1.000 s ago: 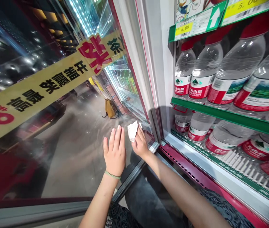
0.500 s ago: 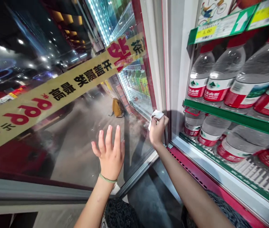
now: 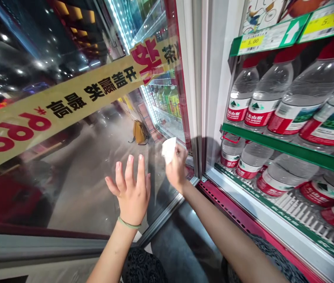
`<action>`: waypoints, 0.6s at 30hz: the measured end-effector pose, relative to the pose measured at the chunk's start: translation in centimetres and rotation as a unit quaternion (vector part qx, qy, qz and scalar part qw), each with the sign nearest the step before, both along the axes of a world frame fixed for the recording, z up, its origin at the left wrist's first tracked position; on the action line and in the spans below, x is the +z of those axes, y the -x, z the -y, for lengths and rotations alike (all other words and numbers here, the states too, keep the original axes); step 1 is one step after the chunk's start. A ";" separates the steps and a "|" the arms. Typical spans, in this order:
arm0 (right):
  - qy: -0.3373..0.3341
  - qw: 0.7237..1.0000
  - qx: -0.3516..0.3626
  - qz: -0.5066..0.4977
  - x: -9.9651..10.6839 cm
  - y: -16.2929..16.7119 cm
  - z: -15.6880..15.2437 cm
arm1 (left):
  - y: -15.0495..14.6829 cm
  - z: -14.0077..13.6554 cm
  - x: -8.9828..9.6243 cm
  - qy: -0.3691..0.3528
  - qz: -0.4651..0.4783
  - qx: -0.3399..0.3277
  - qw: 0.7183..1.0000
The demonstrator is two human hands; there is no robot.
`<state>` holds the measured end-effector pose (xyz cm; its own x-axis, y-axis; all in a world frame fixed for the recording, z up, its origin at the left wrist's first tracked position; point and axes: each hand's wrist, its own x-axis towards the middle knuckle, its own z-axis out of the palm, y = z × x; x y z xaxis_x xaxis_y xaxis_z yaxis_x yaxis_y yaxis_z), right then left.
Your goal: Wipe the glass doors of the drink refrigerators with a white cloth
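A glass door (image 3: 75, 188) with a pale frame stands swung out on the left. My left hand (image 3: 133, 194), with a thin green band at its wrist, is spread with fingers apart against or just before the glass. Farther right, my right hand (image 3: 176, 167) is closed on a white tissue (image 3: 169, 149), which sticks up past the fingers near the glass by the door's hinge side. A yellow strip (image 3: 96, 88) with black and red characters crosses the door above both hands.
To the right, shelves with green edges (image 3: 287, 145) hold several water bottles (image 3: 261, 102) with red caps and labels. A red perforated sill (image 3: 220, 208) runs below. A brown backpack (image 3: 139, 132) appears in the glass, with lit drinks shelves behind.
My right hand has moved left with the tissue, away from the door's inner frame and over the glass. My left hand stays spread in nearly the same place. The view has shifted slightly.
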<state>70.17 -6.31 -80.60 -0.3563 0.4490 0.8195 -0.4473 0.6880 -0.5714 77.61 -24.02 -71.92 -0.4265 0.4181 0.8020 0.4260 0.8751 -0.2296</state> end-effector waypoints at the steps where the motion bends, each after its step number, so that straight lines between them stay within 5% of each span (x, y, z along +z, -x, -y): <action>1: -0.034 0.999 0.014 -0.009 -0.1 -0.3 0.3 | 0.0 -0.1 -0.1 0.005 -0.004 0.004 1.000; 3: -0.040 0.999 0.006 -0.025 -0.3 -0.5 0.4 | 0.1 -0.2 -0.3 0.006 -0.001 0.009 1.000; 7: 0.101 0.993 -0.053 -0.004 -0.6 -0.8 -0.1 | 0.0 -0.4 -0.5 -0.015 0.028 -0.005 0.999; 9: 0.071 0.997 -0.009 -0.006 -0.3 -1.3 0.4 | -0.3 -0.4 -0.4 -0.010 0.026 -0.004 1.000; 13: -0.107 0.990 0.076 -0.048 2.2 -1.6 0.5 | -1.0 -0.2 0.6 0.025 -0.008 0.025 0.999; 18: -0.005 0.995 -0.061 -0.084 6.1 -0.1 -0.6 | -1.3 0.5 3.3 0.031 -0.020 0.046 0.998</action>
